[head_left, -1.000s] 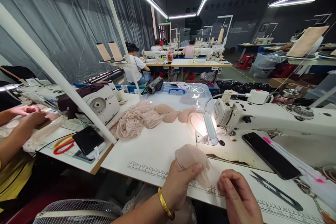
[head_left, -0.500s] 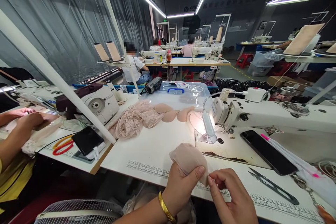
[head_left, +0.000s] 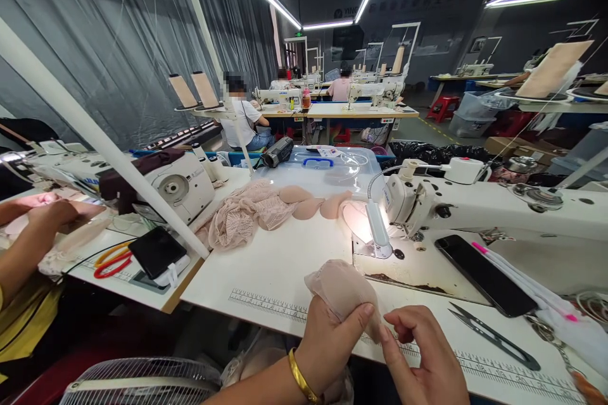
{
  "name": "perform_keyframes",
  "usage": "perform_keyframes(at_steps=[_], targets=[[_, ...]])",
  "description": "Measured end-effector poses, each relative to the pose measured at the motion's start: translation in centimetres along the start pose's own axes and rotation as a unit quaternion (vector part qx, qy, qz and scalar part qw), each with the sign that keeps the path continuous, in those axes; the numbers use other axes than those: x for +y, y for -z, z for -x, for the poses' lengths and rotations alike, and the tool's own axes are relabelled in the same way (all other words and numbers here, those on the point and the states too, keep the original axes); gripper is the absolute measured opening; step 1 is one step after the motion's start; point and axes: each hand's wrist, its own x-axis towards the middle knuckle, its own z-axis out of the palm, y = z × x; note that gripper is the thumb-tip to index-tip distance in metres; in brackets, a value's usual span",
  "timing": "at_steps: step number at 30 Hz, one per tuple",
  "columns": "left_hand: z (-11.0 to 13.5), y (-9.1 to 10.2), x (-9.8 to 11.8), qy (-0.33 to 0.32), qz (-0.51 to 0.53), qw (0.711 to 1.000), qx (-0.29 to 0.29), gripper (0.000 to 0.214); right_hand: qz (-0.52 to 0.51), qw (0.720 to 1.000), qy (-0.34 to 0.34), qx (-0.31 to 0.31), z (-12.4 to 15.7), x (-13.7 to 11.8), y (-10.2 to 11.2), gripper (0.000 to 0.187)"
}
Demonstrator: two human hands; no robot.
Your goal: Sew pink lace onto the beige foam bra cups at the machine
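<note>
A beige fabric-covered bra cup (head_left: pixel 342 288) is held in my left hand (head_left: pixel 327 342), closed around it with the thumb pressed on its front. At the cup's lower right edge is my right hand (head_left: pixel 422 351), its thumb and curled index finger pinched close together on the thin fabric margin. Both hands are over the table's front edge, above the printed ruler (head_left: pixel 270 304). Further back, beige lace fabric (head_left: pixel 237 221) lies heaped beside several more cups (head_left: pixel 308 207). The inside of the held cup and my left fingertips are hidden.
A sewing machine (head_left: pixel 498 202) with a lit lamp (head_left: pixel 377 224) stands at the right. Near it lie a black phone (head_left: pixel 484 273) and thread snips (head_left: pixel 496 335). A clear plastic box (head_left: pixel 332 168) sits behind. At the left, a co-worker's arms (head_left: pixel 33 240) are at another machine.
My right index finger has lifted slightly from the thumb, and the right hand has shifted a little right and down. The cup has tilted slightly in my left hand.
</note>
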Motion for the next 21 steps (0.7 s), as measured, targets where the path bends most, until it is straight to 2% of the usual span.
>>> perform_keyframes(at_steps=[4,10,13,16,21], targets=[[0.3,-0.3,0.2,-0.002,0.003,1.000,0.002,0.033,0.003,1.000,-0.019,-0.003,0.1,-0.4,-0.7,0.022],[0.0,0.1,0.4,-0.002,-0.015,0.999,0.032,0.033,0.041,0.997,0.053,0.032,-0.3,1.4,0.7,0.019],[-0.1,0.2,0.5,-0.007,-0.012,0.999,0.034,0.031,0.010,0.999,0.039,-0.002,-0.4,2.0,1.4,0.017],[-0.1,0.1,0.3,-0.012,-0.013,0.999,0.032,0.029,-0.017,0.999,0.022,-0.036,-0.5,2.1,1.4,0.006],[0.2,0.0,0.0,-0.023,-0.015,1.000,0.012,0.030,-0.006,0.999,0.002,-0.034,-0.3,1.1,0.2,0.011]])
